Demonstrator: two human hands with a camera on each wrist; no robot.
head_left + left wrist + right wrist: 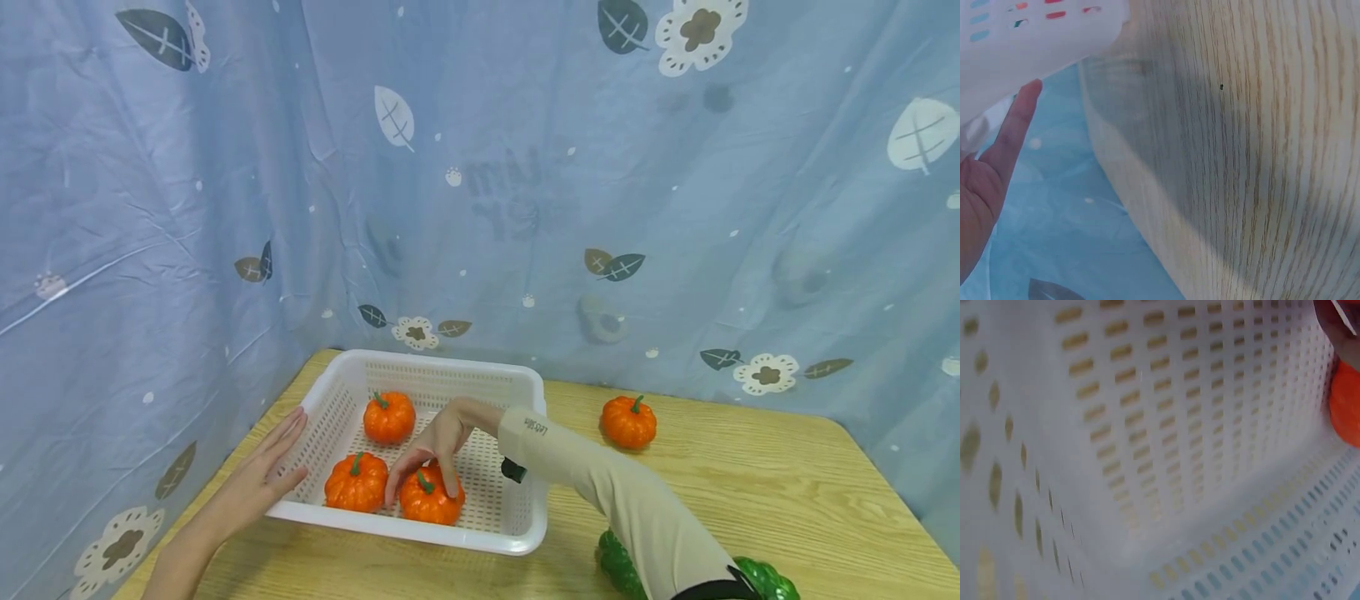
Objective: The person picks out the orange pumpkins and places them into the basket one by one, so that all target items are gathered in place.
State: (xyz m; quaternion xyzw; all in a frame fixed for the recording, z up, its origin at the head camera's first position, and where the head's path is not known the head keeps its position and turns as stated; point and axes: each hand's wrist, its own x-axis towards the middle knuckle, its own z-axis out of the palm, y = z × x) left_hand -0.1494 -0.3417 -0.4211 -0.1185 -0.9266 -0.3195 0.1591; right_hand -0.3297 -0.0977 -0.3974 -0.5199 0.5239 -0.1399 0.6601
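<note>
Right hand (437,439) grips orange pumpkin (433,503) inside white basket (405,529), near its front wall. Left hand (258,473), fingers extended, is at the basket's left rim. Second pumpkin (628,423): right of basket.

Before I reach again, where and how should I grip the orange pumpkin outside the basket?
I'd grip the orange pumpkin round its ribbed sides, from above and slightly from the near side: it looks squat and rounded, standing upright with its thin green stem on top, and the patterned curtain hangs behind it.
</note>
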